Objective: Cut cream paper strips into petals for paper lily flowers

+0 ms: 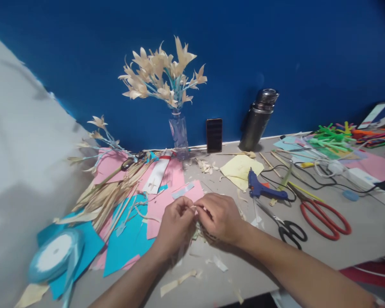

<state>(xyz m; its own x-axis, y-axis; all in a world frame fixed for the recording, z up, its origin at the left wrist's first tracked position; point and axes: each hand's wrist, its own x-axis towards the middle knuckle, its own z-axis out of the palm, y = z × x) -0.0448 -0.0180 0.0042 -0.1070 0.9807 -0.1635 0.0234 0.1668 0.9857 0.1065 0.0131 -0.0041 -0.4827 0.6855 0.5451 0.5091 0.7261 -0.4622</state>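
My left hand (177,222) and my right hand (220,217) meet over the middle of the table, each with fingers pinched closed. Between their fingertips shows a small pale piece (194,208), mostly hidden by the fingers; its kind is not clear. Pale scraps (197,233) lie on the table under the hands. Pink paper (154,220) is just beyond my left hand. To the right of my right hand are a blue glue gun (265,188) and black-handled scissors (290,231).
Behind stands a clear bottle (179,134) of pale handmade flowers (162,72), beside a phone (214,136) and a dark flask (258,122). Dried husks (105,201) and a blue ribbon roll (56,254) lie left. Red-handled scissors (325,218), cables and green pipe cleaners (332,139) are right.
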